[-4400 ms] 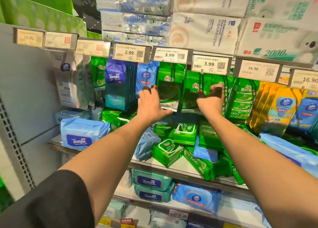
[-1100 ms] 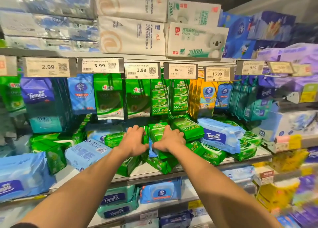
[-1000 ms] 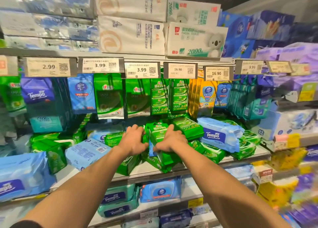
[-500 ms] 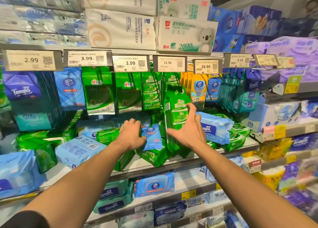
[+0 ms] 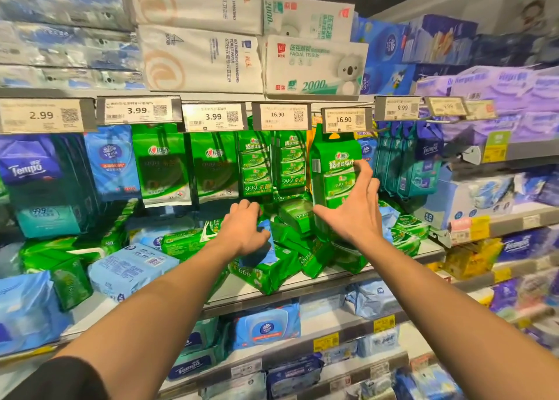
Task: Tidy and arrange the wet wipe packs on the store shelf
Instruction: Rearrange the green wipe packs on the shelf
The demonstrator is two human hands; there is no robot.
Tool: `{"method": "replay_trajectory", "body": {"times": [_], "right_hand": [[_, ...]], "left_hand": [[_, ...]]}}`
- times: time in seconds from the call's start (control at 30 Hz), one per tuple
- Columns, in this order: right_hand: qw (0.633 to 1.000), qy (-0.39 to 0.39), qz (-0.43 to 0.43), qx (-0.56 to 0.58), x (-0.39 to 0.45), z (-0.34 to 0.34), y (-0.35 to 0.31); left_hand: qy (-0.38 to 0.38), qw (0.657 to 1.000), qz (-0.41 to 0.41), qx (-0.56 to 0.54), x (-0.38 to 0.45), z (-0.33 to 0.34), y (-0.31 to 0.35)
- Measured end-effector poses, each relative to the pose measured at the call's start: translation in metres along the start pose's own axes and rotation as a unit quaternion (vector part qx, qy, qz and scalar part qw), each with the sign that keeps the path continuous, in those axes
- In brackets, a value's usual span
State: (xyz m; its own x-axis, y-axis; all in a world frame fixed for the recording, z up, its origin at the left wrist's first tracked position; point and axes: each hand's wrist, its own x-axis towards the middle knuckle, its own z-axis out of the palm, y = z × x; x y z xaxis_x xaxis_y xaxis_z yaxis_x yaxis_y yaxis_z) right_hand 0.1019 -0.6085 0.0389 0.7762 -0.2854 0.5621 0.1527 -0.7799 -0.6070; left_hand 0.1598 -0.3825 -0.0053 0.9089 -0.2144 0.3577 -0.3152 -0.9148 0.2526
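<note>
The biggest risk sits in the right hand (image 5: 352, 215): it lifts a tall green multipack (image 5: 334, 182) toward the hanging row under the 16.90 tag (image 5: 343, 120), with thumb on the near side and fingers wrapped round the far edge. That hold looks loose and low on a top-heavy bag, so the bag could tip or slide out and knock the green heap (image 5: 290, 248) below off the shelf (image 5: 302, 289). I cannot tell whether its hang hole is near a hook.

The left hand (image 5: 245, 230) rests curled on a small blue pack (image 5: 267, 242) in that heap; whether it truly pinches it is unclear. The heap leans toward the shelf lip, so a nudge there could spill packs.

Around them: a store aisle, tissue bales (image 5: 199, 34) stacked above, price tags along the rail, Tempo bags (image 5: 33, 170) hanging left, blue packs (image 5: 266, 328) on the shelf below, purple goods (image 5: 499, 97) right.
</note>
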Motion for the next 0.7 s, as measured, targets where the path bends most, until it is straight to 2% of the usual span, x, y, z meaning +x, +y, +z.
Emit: {"method": "replay_trajectory", "body": {"times": [0.13,0.33,0.7], "right_hand": [[0.999,0.022,0.015,0.023,0.003,-0.009,0.005],[1.0,-0.007,-0.001,-0.001,0.017,-0.003,-0.005],[1.0,-0.026,-0.004,-0.003,0.034,0.021,0.004]], "left_hand": [[0.006,1.0,0.001,0.0,0.002,-0.001,0.016],[0.024,0.999,0.019,0.023,0.007,-0.005,0.031],[0.027,0.999,-0.014,0.024,0.007,-0.005,0.018]]}}
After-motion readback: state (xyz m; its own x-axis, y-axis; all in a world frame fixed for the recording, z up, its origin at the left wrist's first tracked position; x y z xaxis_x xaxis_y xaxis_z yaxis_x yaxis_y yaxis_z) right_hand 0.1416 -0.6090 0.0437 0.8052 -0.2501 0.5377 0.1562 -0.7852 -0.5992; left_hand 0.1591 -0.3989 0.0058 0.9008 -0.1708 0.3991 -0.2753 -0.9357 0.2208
